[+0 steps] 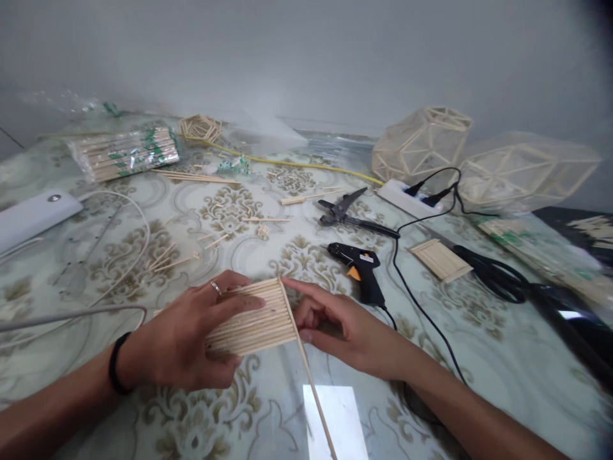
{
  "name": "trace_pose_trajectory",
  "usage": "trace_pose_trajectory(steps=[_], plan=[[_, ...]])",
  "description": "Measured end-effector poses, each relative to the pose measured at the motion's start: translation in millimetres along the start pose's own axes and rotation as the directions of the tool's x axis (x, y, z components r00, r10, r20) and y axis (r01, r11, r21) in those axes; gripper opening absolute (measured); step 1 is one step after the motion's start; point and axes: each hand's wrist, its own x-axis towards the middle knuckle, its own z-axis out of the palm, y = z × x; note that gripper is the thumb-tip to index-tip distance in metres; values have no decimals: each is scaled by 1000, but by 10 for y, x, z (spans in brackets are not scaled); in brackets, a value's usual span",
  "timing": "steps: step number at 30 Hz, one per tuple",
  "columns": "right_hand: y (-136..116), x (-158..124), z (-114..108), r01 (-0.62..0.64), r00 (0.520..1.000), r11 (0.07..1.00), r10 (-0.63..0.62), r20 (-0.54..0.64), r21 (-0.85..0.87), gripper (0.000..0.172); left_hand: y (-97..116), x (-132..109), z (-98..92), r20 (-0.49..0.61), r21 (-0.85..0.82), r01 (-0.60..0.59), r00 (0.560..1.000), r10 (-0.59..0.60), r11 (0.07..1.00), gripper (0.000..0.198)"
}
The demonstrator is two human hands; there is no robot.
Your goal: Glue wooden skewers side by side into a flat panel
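My left hand lies flat on a panel of glued wooden sticks, fingers stretched over it and pressing it to the table; a ring is on one finger and a black band on the wrist. My right hand is at the panel's right edge. Its index finger points along a long loose stick that lies against that edge and runs toward me; the other fingers are curled.
A black and orange glue gun lies just right of my hands, its cable trailing toward me. Pliers, a power strip, scissors, a small stick panel, stick bundles and stick-frame lanterns lie beyond.
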Motion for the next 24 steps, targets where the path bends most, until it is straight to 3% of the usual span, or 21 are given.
trace_pose_trajectory(steps=[7, 16, 24], plan=[[-12, -3, 4, -36, 999, 999, 36, -6, -10, 71, -12, 1, 9, -34, -4, -39, 999, 38, 999, 79], [-8, -11, -8, 9, 1000, 999, -8, 20, -53, 77, -12, -9, 8, -16, 10, -23, 1000, 23, 1000, 78], [-35, -22, -36, 49, 998, 995, -45, 53, -84, 70, -19, -19, 16, -9, 23, -26, 1000, 27, 999, 75]])
